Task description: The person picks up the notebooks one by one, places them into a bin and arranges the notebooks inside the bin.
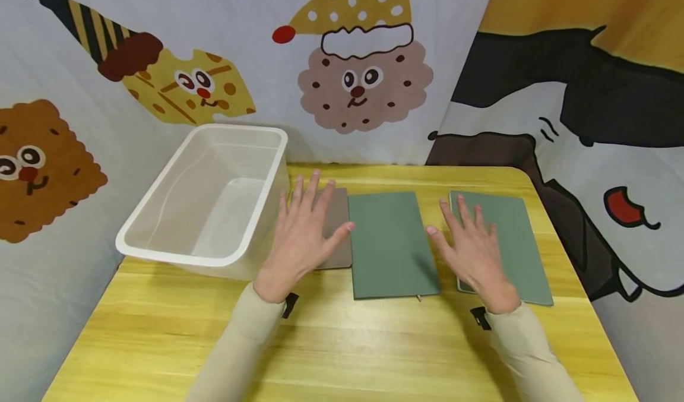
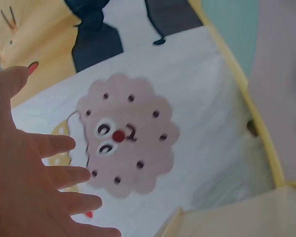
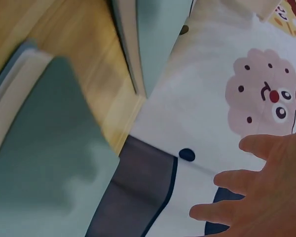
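My left hand, fingers spread and straight, is over the brown-grey notebook beside the white bin; part of that notebook is hidden by the hand. My right hand is spread too, over the left part of a green notebook at the right. Between the hands lies another green notebook with a small ribbon end at its lower edge. In the right wrist view the right hand shows apart from a green notebook with pale page edges. The left hand holds nothing in the left wrist view.
A white plastic bin stands at the left on the yellow wooden table, with nothing seen inside it. Behind the table hangs a cloth printed with cartoon figures; a similar print covers the right side.
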A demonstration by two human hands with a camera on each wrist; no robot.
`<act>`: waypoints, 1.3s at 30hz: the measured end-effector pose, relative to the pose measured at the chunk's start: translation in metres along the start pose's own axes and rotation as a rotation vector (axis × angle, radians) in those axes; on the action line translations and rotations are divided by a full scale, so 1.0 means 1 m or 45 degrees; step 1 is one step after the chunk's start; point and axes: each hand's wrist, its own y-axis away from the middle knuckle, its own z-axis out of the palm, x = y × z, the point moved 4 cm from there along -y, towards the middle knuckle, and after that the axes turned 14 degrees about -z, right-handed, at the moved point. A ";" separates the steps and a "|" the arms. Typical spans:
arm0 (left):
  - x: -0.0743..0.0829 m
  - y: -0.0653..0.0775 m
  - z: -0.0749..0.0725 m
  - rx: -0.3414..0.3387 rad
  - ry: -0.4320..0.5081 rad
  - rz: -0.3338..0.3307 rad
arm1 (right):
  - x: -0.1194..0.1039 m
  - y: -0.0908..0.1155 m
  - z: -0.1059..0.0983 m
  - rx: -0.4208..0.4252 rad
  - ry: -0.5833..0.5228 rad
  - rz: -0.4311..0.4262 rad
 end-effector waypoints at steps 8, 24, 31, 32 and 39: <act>-0.026 0.008 -0.045 0.120 0.028 -0.083 | 0.018 0.010 -0.009 0.019 -0.008 0.048; -0.114 0.034 -0.105 0.212 0.082 -0.304 | 0.063 0.028 -0.017 0.003 0.000 0.152; -0.166 0.043 -0.120 0.104 0.167 -0.430 | 0.088 0.041 -0.015 -0.037 -0.015 0.213; -0.172 0.044 -0.121 0.102 0.176 -0.445 | 0.092 0.043 -0.014 -0.048 -0.022 0.219; -0.215 0.045 -0.124 0.069 0.264 -0.505 | 0.116 0.055 -0.009 -0.114 -0.080 0.297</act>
